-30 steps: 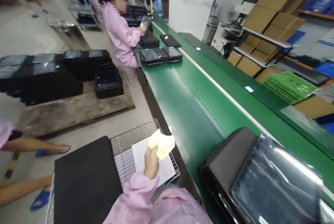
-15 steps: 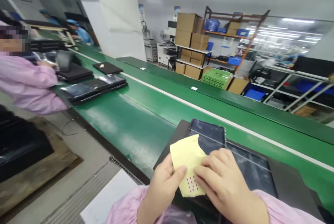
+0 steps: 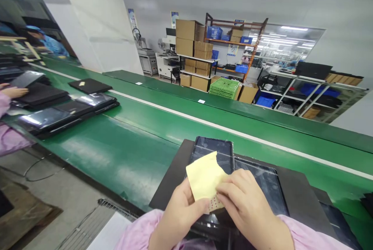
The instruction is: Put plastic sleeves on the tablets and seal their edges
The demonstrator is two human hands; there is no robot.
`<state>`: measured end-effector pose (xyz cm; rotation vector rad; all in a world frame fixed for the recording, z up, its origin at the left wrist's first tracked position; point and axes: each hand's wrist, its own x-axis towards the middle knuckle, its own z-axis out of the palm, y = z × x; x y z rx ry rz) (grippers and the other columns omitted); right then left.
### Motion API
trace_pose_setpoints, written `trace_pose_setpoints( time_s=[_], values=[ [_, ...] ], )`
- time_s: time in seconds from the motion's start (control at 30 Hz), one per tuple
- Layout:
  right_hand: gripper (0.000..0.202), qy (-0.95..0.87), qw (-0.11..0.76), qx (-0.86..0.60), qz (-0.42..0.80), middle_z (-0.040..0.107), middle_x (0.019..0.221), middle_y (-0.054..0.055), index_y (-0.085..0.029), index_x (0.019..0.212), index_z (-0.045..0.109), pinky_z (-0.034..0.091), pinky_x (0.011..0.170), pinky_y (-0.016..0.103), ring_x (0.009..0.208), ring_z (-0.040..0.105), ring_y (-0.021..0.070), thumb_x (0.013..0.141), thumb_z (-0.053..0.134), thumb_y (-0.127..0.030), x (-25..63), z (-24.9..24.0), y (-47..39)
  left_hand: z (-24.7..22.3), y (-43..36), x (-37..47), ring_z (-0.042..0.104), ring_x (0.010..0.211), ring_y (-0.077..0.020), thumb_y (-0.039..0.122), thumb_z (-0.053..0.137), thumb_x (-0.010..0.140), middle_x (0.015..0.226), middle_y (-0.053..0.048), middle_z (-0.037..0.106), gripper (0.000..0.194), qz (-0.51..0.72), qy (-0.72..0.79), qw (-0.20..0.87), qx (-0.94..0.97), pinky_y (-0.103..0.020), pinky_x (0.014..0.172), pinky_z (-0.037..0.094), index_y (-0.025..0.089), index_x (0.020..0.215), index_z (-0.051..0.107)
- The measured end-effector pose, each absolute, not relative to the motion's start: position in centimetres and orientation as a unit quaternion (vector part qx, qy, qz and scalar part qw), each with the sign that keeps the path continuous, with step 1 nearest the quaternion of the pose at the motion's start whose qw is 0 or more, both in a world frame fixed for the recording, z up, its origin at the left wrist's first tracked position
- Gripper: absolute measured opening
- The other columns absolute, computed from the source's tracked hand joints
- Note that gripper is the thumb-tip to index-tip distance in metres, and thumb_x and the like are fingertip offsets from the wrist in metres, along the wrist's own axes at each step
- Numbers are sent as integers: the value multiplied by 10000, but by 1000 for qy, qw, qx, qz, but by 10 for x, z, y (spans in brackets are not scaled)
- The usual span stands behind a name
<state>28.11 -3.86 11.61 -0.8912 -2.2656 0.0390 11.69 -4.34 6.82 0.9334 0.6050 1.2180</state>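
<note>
Both hands hold a small yellow sheet [image 3: 204,178] with rows of tiny red dots near its lower edge. My left hand [image 3: 177,215] pinches the sheet's left side from below. My right hand [image 3: 247,207] has its fingertips on the dotted part at the right. Under the sheet lies a black tray [image 3: 171,172] on the green conveyor belt [image 3: 140,145], carrying glossy dark screens wrapped in clear film [image 3: 259,180].
At the left, a co-worker's hand [image 3: 13,91] and pink sleeve are by more black trays with screens [image 3: 61,114]. Across the belt stand shelves of cardboard boxes [image 3: 194,51], stacked green trays [image 3: 225,88] and blue bins. A wire rack with white paper [image 3: 107,232] is at bottom left.
A second ago only my left hand held the sheet over the wire rack. It came over the black tray, my right hand joined it, and the view has swung right.
</note>
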Motion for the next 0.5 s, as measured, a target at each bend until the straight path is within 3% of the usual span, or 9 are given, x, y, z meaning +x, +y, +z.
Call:
trace_pose_setpoints(
  time_s=[0.17,0.37,0.5],
  values=[
    [107,-878,338,-338,-3,557,732,31,-158,805,558,315,639,324,705,409,183,887,496,-129,281,113,-36,65,-39,114,618,972,-202,224,666,749,1096,-79,656,391,515,351,617,481,-244,827,491,173,1124,565],
    [165,-884,331,-329,-18,531,684,37,-151,723,530,306,609,318,678,398,183,881,491,-122,276,110,-33,62,-36,113,594,1027,-205,166,610,778,1156,-80,628,392,514,334,609,503,-275,897,465,177,1162,535],
    [176,-885,349,-307,-21,503,636,20,-157,690,501,309,597,307,644,396,166,847,505,-78,270,115,-35,66,-37,106,619,973,-218,168,607,772,1116,-93,648,375,512,345,607,501,-302,842,497,159,1141,541]
  ],
)
